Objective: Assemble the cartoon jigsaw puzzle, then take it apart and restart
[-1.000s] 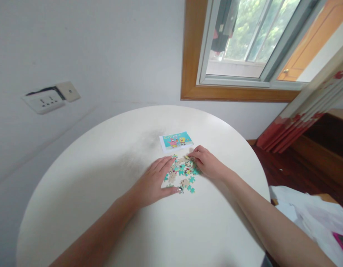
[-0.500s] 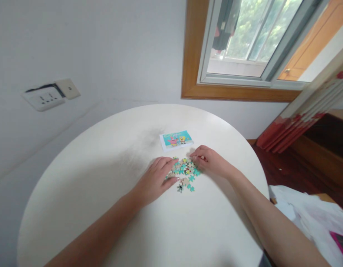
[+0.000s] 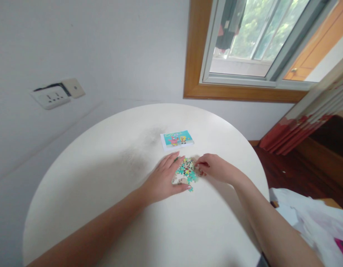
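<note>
Puzzle pieces [image 3: 186, 172]: bunched into one small loose heap on the worktop [image 3: 104, 193], just on the near side of the card [image 3: 177, 139] and apart from it. Mostly teal and tan, jumbled and overlapping. Not visibly joined anywhere, though too small to tell for certain.

Left hand [image 3: 162, 181]: spread flat, palm down, fingers straight, pressed against the heap's edge, nearer than the card and slightly to its left.

Right hand [image 3: 215, 168]: curled, fingertips at the heap's opposite edge, nearer than the card and to its right. Cannot tell whether pinching a piece or merely touching.

Hands close together, with only the heap between.

Judging by the lie of things: gathering about done, barely a stray at the heap's near edge. Sorting and fitting all left to do, with no assembled section anywhere.

Well left of the card, on the wall: socket [image 3: 50, 98]. Beyond the card and to its right: window [image 3: 243, 44].
</note>
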A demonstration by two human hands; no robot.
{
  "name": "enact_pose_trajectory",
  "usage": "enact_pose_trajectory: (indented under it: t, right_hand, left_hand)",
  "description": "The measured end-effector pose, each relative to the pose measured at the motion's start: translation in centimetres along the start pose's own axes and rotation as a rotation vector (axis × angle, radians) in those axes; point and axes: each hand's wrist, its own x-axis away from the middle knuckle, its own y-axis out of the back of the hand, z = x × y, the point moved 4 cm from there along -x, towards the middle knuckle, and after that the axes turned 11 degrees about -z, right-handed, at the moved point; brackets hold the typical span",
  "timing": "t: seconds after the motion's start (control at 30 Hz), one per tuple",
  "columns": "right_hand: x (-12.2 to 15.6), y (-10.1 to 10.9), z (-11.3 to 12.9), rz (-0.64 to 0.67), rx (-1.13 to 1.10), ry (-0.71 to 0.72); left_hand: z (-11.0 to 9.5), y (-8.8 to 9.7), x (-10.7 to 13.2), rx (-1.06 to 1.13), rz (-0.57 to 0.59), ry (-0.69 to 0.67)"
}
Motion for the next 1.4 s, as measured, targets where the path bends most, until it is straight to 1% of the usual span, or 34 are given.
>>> enact_pose_trajectory:
  t: [0.07,0.17,0.23,0.3,0.37,0.47,0.53,0.7,0.8,0.93,1.1,1.17,1.27,1.4]
  right_hand:
    - [-0.2,0.1,-0.5,0.001,-0.042,-0.023]
    - [-0.3,0.5,-2.1,-0.018,-0.05,-0.125]
    - [-0.4,0.6,-2.7,0.0,-0.077,-0.151]
    - [-0.5,0.6,-2.8,0.007,-0.103,-0.148]
    - [-0.6,0.7,-2.8,-0.024,-0.089,-0.147]
    - [-0.8,1.4,-3.3,-0.109,-0.013,-0.187]
    - [-1.0,1.7,-3.7,-0.149,0.015,-0.215]
    - [-1.2,1.6,-3.8,-0.146,0.018,-0.206]
    - [-1.2,1.3,-3.3,-0.139,0.021,-0.175]
    - [-0.9,1.0,-2.2,-0.12,0.019,-0.127]
    - [0.6,0.1,0.0,0.039,0.0,-0.093]
    - [1.2,-0.5,1.0,0.068,0.028,-0.064]
    - [1.3,-1.7,2.6,0.049,0.08,0.003]
    - [-0.2,-3.9,5.1,0.024,0.129,0.085]
  left_hand:
    - [-0.5,0.0,-0.4,-0.046,0.006,-0.018]
    - [-1.4,-0.2,-1.3,-0.093,0.027,-0.081]
    - [-2.2,-0.7,-2.0,-0.099,0.066,-0.151]
    - [-3.0,-1.5,-2.6,-0.097,0.106,-0.21]
    - [-3.5,-2.3,-3.1,-0.095,0.124,-0.244]
    - [-3.6,-3.0,-3.4,-0.091,0.146,-0.235]
    - [-3.5,-3.0,-3.3,-0.085,0.156,-0.216]
    - [-2.9,-2.2,-2.7,-0.068,0.157,-0.195]
    - [-1.6,-1.4,-2.2,-0.057,0.146,-0.193]
    - [1.7,0.2,-1.1,-0.051,0.094,-0.207]
    - [6.3,3.0,0.8,-0.059,0.034,-0.177]
    - [7.6,3.9,1.4,-0.069,0.031,-0.161]
    - [9.2,4.9,2.0,-0.096,0.022,-0.148]
    - [11.2,5.7,2.2,-0.127,0.022,-0.135]
